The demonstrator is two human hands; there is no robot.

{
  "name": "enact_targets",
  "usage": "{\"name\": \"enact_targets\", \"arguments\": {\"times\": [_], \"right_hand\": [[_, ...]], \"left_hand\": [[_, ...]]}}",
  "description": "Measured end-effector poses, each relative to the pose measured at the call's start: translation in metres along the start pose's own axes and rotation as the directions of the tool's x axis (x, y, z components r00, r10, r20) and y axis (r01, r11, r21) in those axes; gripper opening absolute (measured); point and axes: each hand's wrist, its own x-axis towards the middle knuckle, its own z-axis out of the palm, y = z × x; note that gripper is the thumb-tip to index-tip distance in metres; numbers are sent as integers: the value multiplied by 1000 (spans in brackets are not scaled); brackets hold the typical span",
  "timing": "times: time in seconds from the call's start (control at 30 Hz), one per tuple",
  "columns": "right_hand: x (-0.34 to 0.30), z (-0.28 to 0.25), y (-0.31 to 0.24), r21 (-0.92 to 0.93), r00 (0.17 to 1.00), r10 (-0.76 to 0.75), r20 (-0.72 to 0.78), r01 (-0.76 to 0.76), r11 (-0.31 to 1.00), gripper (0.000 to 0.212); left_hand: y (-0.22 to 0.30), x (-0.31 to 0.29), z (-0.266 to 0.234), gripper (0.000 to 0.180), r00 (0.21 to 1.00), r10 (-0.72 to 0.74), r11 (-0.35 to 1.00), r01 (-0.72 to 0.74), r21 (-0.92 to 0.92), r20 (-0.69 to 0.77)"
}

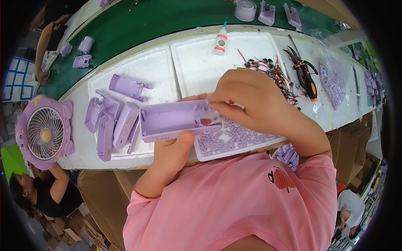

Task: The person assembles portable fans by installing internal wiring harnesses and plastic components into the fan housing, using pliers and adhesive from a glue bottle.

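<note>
My left hand (172, 151) grips a light purple, open plastic housing (167, 118) from below, with the thumb on its near wall. The hollow side faces up, and a notched, open end points right. At that end my right hand (251, 98) is closed in a pinch; whatever lies between its fingertips is too hidden to name. Under the right hand, a shallow white tray (205, 158) holds many small purple plastic pieces (209, 144). Several similar housings (125, 125) lie piled on the white foam board to the left, with one (127, 86) lying apart behind them.
A glue bottle (220, 41) stands at the back. On the right lie wired small boards (272, 75), pliers (300, 69), a screwdriver (310, 88) and a bag of parts (333, 85). A purple fan (45, 133) is at left. Behind runs a green belt (167, 23). Other people work nearby.
</note>
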Motion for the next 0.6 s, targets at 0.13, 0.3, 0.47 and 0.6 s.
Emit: {"name": "enact_targets", "arguments": {"times": [0.13,0.3,0.47,0.6], "right_hand": [[1,5,4,-28,989,-146,26,147,989,14],[2,9,6,58,991,-130,-32,132,990,18],[3,10,-5,232,982,190,15,-188,954,17],[1,4,-8,280,915,380,134,-403,871,15]], "left_hand": [[-7,-1,2,67,994,102,992,-100,71,-27],[-6,-2,1,69,988,154,963,-154,221,15],[-8,4,-4,70,975,180,914,-215,345,129],[-8,-2,5,67,985,171,960,-171,223,20]]}}
